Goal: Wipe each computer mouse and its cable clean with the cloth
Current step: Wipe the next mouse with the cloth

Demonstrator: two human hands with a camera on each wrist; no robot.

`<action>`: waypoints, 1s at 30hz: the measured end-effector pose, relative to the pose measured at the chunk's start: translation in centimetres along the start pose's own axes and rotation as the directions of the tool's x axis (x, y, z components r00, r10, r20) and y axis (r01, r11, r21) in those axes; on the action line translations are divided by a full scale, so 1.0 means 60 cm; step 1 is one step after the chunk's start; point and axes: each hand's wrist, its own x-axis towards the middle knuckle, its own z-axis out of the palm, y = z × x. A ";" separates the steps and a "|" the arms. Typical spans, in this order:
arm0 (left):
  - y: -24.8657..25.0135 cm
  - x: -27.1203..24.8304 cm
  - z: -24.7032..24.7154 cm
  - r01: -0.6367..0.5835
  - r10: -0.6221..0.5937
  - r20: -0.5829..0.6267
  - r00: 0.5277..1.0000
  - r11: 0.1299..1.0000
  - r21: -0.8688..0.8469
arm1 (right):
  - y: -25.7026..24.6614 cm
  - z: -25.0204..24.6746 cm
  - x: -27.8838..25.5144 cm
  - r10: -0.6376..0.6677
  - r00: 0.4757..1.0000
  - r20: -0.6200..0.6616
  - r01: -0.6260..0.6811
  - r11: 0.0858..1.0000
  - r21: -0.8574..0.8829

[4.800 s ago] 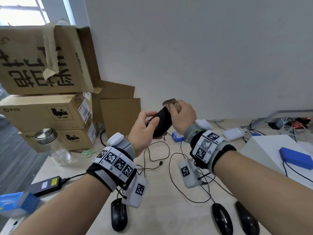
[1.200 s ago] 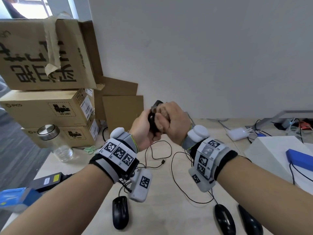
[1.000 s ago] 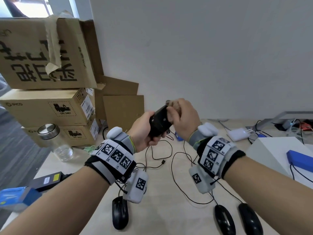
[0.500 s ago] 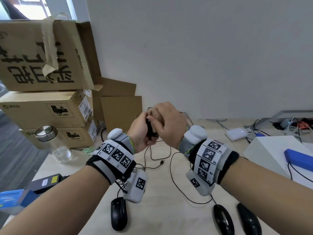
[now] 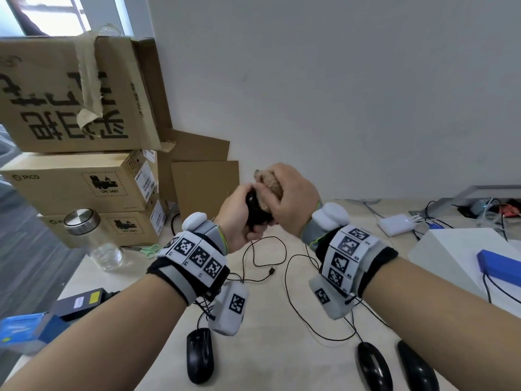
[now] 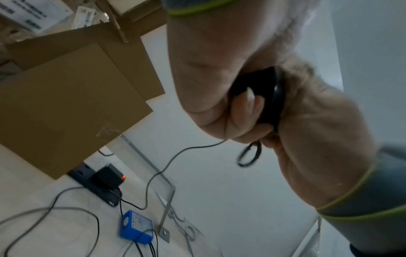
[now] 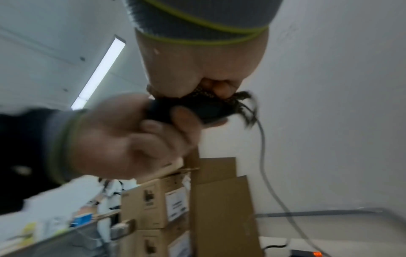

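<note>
My left hand [image 5: 239, 214] grips a black computer mouse [image 5: 253, 208] held up above the table, fingers curled round its body [image 6: 263, 97]. My right hand [image 5: 284, 198] clutches a bunched tan cloth [image 5: 267, 183] and presses it onto the top of that mouse [image 7: 206, 111]. The mouse's thin black cable [image 5: 253, 255] hangs down to the table and ends in a plug [image 5: 272, 270]. Three more black mice lie at the near edge: one on the left [image 5: 199, 354] and two on the right [image 5: 373, 365] [image 5: 417, 365].
Stacked cardboard boxes [image 5: 81, 182] stand at the back left with a glass jar [image 5: 94, 241] and green scissors [image 5: 148, 251] in front. A white box [image 5: 451, 249] with a blue item [image 5: 499, 263] sits at the right, a white adapter [image 5: 397, 224] behind. Loose cables [image 5: 304, 306] cross the table.
The right hand keeps rubbing the cloth back and forth over the mouse; since half a second ago it has shifted slightly up and right, and the left hand has turned the mouse a little.
</note>
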 end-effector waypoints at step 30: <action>-0.024 -0.012 -0.003 0.024 -0.025 -0.054 0.998 0.999 -0.024 | 0.005 -0.005 -0.004 0.267 0.960 -0.078 -0.229 0.917 0.326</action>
